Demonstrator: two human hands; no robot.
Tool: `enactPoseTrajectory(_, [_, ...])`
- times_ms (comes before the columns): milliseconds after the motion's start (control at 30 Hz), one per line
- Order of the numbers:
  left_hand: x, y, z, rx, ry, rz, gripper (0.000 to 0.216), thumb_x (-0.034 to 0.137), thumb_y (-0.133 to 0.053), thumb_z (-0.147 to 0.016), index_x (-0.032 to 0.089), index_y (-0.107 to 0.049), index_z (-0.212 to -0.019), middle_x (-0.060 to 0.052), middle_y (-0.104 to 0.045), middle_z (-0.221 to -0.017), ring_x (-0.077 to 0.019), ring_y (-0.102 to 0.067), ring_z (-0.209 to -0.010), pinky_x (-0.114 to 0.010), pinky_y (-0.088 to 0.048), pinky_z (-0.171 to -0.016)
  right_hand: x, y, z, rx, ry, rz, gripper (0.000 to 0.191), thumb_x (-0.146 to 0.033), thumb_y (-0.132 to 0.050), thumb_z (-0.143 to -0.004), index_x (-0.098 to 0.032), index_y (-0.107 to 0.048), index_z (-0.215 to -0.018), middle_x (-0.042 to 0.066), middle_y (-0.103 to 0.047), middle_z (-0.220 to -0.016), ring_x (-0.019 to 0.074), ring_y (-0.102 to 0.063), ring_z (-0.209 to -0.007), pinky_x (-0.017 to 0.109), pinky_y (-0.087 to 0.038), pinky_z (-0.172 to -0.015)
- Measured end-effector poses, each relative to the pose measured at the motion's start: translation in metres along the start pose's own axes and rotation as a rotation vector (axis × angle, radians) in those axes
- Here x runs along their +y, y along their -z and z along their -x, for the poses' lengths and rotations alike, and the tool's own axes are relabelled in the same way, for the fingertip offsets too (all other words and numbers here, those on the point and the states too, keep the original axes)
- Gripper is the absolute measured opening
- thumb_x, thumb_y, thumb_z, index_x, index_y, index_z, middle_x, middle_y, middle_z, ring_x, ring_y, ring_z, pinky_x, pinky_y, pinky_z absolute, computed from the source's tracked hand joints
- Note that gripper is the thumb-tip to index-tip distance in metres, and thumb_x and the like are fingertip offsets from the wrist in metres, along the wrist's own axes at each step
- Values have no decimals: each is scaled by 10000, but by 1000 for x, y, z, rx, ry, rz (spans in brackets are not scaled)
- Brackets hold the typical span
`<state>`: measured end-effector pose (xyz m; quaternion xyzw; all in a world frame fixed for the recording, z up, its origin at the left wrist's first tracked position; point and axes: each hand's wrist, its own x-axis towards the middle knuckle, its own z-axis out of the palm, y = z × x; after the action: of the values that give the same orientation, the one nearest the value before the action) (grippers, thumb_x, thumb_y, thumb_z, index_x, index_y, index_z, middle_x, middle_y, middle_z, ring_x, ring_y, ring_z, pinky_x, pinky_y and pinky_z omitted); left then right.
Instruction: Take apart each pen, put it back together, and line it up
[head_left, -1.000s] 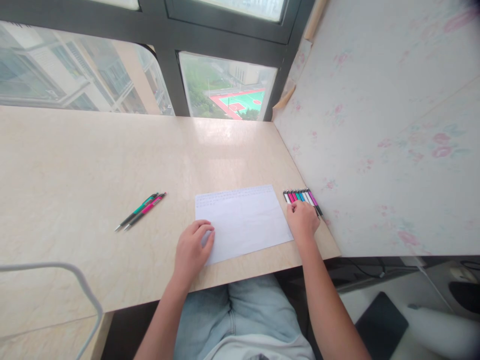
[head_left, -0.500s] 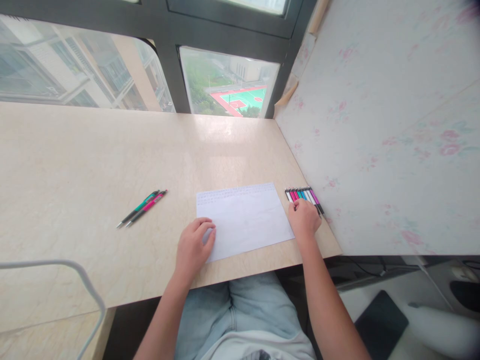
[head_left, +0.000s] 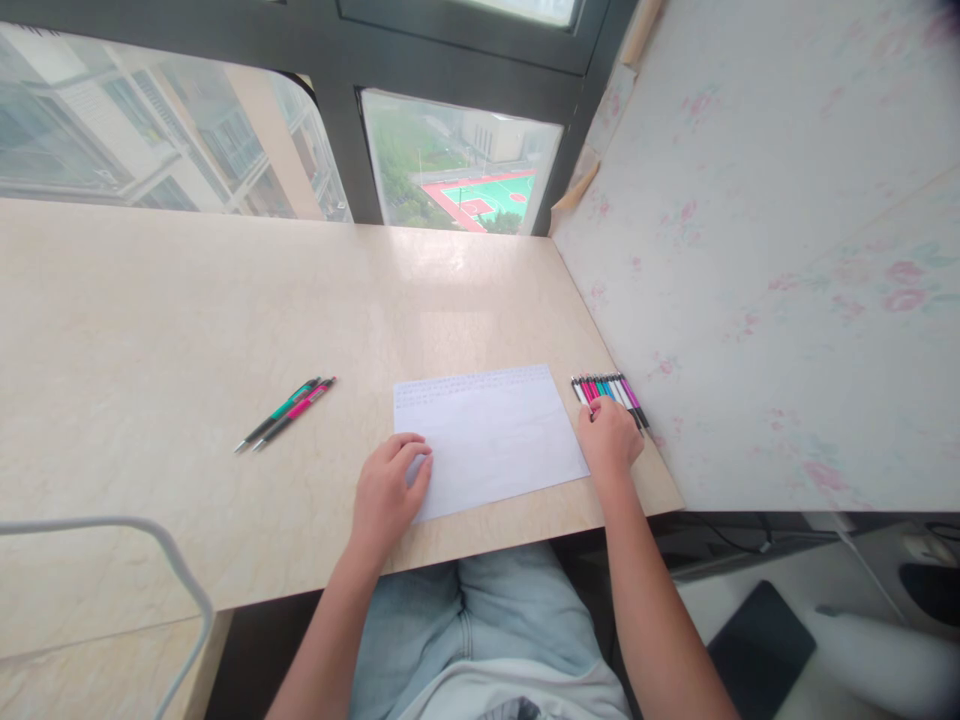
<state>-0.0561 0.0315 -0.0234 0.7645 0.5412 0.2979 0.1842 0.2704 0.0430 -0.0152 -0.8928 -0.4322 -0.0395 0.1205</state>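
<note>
A white sheet of paper (head_left: 495, 440) lies in front of me, with lines of small handwriting along its far edge. My left hand (head_left: 390, 487) rests on its left edge, fingers loosely curved and apart from the thumb, holding nothing. Right of the paper, several pens (head_left: 604, 386) with white, pink, green, blue and purple barrels lie side by side in a row. My right hand (head_left: 611, 437) is at the near end of this row, its fingers curled together over the pens' lower parts. Whatever is between those fingertips is hidden.
On the left of the desk (head_left: 225, 300) lie a green pen (head_left: 285, 408) and a pink pen (head_left: 304, 402), side by side. A grey cable (head_left: 161, 545) curves over the near left corner. A floral-papered wall (head_left: 750, 250) borders the right side; windows stand behind.
My hands, the paper and the pens stay practically in place. The whole view shifts very slightly.
</note>
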Motion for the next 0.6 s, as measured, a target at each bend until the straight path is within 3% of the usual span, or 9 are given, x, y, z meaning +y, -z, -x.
enactPoseTrajectory(100, [-1, -1, 0, 1, 6, 7, 154, 284, -519, -911, 216, -656, -910, -84, -677, -1062, -250, -652, -972, -421, -515, -882, -2, 1, 4, 17, 38, -64, 146, -289, -565, -895, -198, -676, -922, 64, -694, -917, 202, -591, -825, 284, -306, -611])
enactPoseTrajectory(200, [1, -1, 3, 34, 16, 58, 141, 264, -527, -906, 216, -659, -919, -81, -685, -1056, -240, -652, -982, -410, -519, -877, -12, 2, 18, 18, 185, -205, 141, -250, -542, -890, -191, -670, -885, 44, -694, -859, 183, -593, -786, 276, -333, -636])
enactPoseTrajectory(367, [4, 8, 7, 238, 113, 205, 166, 239, -492, -916, 213, -648, -965, -75, -694, -1039, -181, -658, -851, -324, -541, -722, -44, 1, 64, -91, 512, -486, 214, -277, -492, -912, -186, -664, -823, 27, -665, -725, 158, -575, -666, 262, -383, -662])
enactPoseTrajectory(467, [-8, 25, 5, 305, 176, 96, 162, 241, -501, -902, 201, -636, -983, -70, -695, -993, -178, -652, -811, -324, -542, -724, -59, -2, 91, -137, 591, -576, 208, -275, -497, -914, -193, -666, -827, 13, -653, -687, 151, -570, -628, 253, -400, -651])
enactPoseTrajectory(600, [-40, 53, -3, 376, 274, -209, 206, 246, -516, -888, 199, -634, -1050, -92, -695, -1008, -241, -655, -891, -388, -531, -794, -63, -9, 112, -120, 630, -639, 225, -261, -481, -928, -195, -661, -812, 12, -642, -660, 144, -568, -603, 243, -411, -630])
